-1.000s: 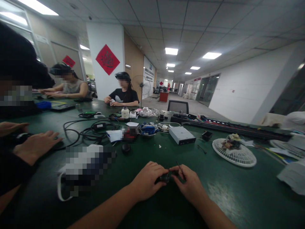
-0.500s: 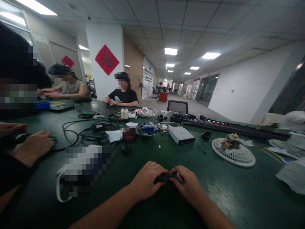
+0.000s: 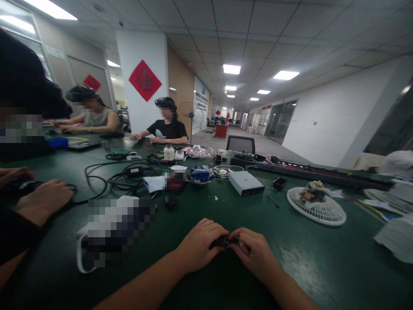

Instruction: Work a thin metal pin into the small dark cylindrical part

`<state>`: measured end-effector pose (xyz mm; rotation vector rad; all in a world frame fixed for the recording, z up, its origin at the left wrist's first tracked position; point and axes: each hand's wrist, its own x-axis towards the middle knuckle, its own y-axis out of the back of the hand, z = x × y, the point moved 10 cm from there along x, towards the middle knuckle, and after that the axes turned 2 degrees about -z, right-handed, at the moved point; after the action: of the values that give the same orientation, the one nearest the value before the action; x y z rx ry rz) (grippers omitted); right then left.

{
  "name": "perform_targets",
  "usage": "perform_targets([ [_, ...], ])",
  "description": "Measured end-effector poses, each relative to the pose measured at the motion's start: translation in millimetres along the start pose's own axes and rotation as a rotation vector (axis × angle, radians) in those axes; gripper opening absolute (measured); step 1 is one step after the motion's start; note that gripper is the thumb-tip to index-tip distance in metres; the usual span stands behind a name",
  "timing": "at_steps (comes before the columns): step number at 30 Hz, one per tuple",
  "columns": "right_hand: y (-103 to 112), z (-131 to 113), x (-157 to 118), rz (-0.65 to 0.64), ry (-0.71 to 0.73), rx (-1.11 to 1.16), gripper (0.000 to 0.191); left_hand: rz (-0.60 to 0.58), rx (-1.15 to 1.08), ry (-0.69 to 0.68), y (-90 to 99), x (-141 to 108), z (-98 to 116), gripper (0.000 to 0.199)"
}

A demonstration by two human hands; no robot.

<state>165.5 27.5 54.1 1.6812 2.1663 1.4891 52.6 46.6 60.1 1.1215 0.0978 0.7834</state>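
Far left: one co-worker's hand (image 3: 45, 200), laid by a dark object whose kind I cannot tell. One white strap (image 3: 80, 254), looped on the green table (image 3: 155, 267). One black cable (image 3: 97, 172), loosely coiled, its loops overlapping. One white packet (image 3: 155, 184), flat, near the cable. One black mouse (image 3: 170, 201), just nearer to me than the packet. One blue bundle (image 3: 198, 173), heaped in a shallow dish.

Centre: my left hand (image 3: 201, 242), fingers and thumb closed round a small black part (image 3: 220, 242), which juts from my grip toward the right and sits between my two hands. My right hand (image 3: 253, 247), fingers bent and pinched together, a slim rod (image 3: 241, 241) lying across them in my hold; the fingertips meet the part's right end, though whether they clasp it is too small to tell.

Beyond my right hand: one silver drive box (image 3: 245, 184), dark front toward me. Farther right: one small black box (image 3: 279, 184), standing apart; one round white grille (image 3: 316, 209), lying flat, brownish components heaped upon it.
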Motion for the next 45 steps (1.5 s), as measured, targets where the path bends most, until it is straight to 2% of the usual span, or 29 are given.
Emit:
perform_targets([
  [10, 1.0, 12.9, -1.4, 0.005, -0.069, -0.046, 0.039, -0.073, 0.073, -0.105, -5.8, -1.0, 12.5, 0.030],
  [13, -2.5, 18.1, -1.5, -0.026, -0.114, -0.066, 0.040, -0.060, 0.146, -0.151, -7.2, -1.0, 15.9, 0.031],
  [18, -7.7, 17.9, -1.2, -0.093, -0.159, -0.129, 0.033, 0.002, 0.313, -0.316, -11.4, -2.2, 30.1, 0.024],
  [21, -8.2, 18.8, -1.5, -0.108, -0.190, -0.143, 0.030, 0.012, 0.335, -0.341, -11.8, -3.2, 32.5, 0.023],
  [27, -7.5, 31.0, -4.1, -0.121, -0.347, -0.162, 0.027, 0.008, 0.105, -0.161, -1.2, -1.7, 18.8, 0.032],
  [33, -2.1, 27.8, -2.6, -0.090, -0.362, -0.104, 0.008, 0.222, 0.005, 0.079, 19.8, -3.3, -7.1, 0.035],
  [37, -0.6, 25.1, -0.2, -0.088, -0.340, -0.109, 0.009, 0.360, 0.001, 0.240, 30.6, -8.5, -30.6, 0.036],
  [39, -0.6, 25.3, 0.9, -0.093, -0.327, -0.117, 0.011, 0.383, 0.014, 0.248, 32.9, -9.4, -33.9, 0.034],
  [45, 5.0, 25.5, 1.4, -0.082, -0.300, -0.184, 0.014, 0.274, 0.057, 0.120, 24.4, -3.7, -19.9, 0.040],
])
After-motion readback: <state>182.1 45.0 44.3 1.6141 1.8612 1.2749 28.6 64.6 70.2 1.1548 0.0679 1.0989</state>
